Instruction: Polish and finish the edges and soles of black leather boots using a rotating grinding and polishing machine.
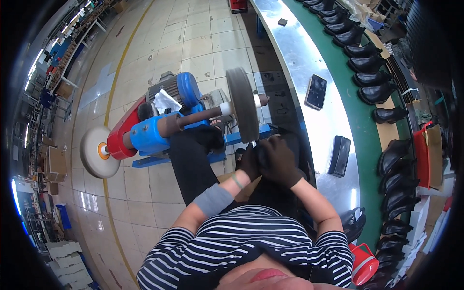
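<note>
Both my hands wear dark brown gloves and meet just below the dark polishing wheel [244, 106] of a bench machine. My left hand [249, 163] curls its fingers round a black shoe-like piece [262, 155]. From the other side my right hand [280, 162] wraps over the same piece, covering most of it. The piece sits close under the wheel's lower edge; whether the two touch cannot be made out. The wheel's rim looks smeared, on a shaft running left through a blue housing [150, 134].
A white wheel [92, 152] sits on the shaft's left end, near a blue-capped motor [186, 89]. On the metal bench [333, 125] to my right lie a phone [316, 92] and a black block [340, 155]. Black ankle boots [377, 93] line a green belt [360, 135] beyond. A red bucket [363, 265] stands near my right elbow.
</note>
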Available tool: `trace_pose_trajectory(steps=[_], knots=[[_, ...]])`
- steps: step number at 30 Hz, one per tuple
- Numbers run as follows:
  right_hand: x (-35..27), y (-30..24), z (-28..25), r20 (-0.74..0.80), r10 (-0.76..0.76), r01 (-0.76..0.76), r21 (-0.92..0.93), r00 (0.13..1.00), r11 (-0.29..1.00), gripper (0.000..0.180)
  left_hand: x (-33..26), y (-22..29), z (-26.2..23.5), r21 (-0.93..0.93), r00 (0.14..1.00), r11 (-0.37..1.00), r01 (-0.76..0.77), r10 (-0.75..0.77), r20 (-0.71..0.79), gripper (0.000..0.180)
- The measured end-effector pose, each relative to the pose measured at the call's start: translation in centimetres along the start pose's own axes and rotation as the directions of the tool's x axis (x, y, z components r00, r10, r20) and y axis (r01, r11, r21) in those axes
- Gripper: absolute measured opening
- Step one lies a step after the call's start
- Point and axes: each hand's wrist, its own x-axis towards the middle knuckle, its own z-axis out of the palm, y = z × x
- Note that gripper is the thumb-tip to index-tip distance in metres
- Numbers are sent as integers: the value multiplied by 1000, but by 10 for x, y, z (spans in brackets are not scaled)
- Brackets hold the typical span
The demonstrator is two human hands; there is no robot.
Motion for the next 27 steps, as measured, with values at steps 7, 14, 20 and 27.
trace_pose_trajectory(steps=[7, 14, 20, 27], knots=[[-50, 9, 26, -249, -144, 114, -133, 958, 985, 87, 35, 4, -54, -86, 997, 996, 39, -44, -57, 48], [-51, 89, 65, -362, -119, -38, -397, 924, 917, 79, 71, -3, -48, -108, 961, 994, -13, -17, -276, 45], [-26, 89, 64, -239, -292, 164, -443, 926, 882, 69, 57, 5, -92, -368, 963, 924, -108, 5, -271, 45], [14, 92, 68, -116, -406, 327, -415, 907, 849, 51, 51, 40, -60, 558, 864, 698, -449, 499, 70, 34]])
